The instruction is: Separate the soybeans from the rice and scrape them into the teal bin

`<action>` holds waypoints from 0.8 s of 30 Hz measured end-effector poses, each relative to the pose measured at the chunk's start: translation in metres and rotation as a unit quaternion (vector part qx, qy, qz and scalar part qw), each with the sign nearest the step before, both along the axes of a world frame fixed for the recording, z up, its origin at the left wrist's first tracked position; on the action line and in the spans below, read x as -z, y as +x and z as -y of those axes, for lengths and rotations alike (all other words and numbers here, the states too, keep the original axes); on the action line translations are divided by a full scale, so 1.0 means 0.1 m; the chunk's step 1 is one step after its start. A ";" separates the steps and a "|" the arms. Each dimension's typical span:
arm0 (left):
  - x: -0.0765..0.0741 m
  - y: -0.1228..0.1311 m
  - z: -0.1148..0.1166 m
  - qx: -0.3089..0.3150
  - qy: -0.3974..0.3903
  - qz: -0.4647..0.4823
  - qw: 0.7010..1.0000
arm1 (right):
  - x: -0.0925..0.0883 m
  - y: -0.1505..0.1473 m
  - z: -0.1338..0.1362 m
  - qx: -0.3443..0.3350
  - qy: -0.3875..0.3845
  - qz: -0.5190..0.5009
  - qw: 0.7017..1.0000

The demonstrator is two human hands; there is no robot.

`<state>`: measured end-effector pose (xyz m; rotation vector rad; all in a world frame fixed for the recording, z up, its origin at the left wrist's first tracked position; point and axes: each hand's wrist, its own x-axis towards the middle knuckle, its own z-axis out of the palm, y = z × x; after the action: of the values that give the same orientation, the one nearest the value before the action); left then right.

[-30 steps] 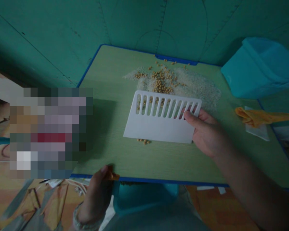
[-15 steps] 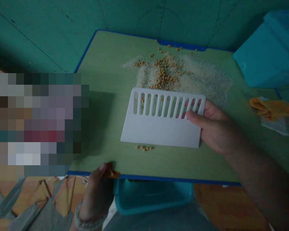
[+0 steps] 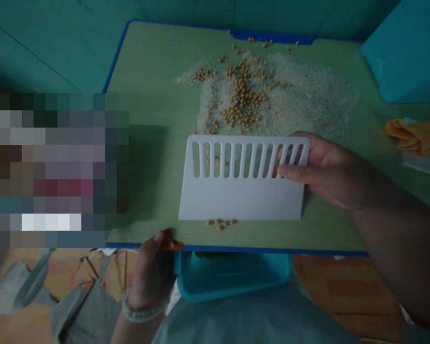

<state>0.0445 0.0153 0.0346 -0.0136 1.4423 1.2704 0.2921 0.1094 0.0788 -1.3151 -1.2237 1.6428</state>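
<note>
My right hand grips a white slotted plastic scraper by its right end, thumb on the front face. The scraper stands tilted on the table, with a few yellow beans along its lower edge. Beyond it lies a heap of soybeans on spread white grains that look like rice. My left hand is closed at the front table edge, its thumb against an orange piece; the other fingers are hidden. Right beside it, a teal basin sits below the edge, above my lap.
The pale green table has a blue rim. A teal container stands at the back right, near an orange cloth on something whitish. A pixelated area covers the left side. Grey cloth lies on the floor at lower left.
The scraper has moved toward me, nearer the front table edge, with the few beans in front of it. My left hand stays at the table edge. The camera view has shifted.
</note>
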 end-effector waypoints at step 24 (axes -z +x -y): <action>0.06 -0.23 0.10 0.094 -0.040 0.099 0.990 | -0.12 0.06 0.03 -0.215 -0.091 0.006 0.972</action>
<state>0.0210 0.0049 0.0288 -0.0545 1.2901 1.0265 0.2984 0.1062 0.0905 -1.2241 -1.4684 2.0947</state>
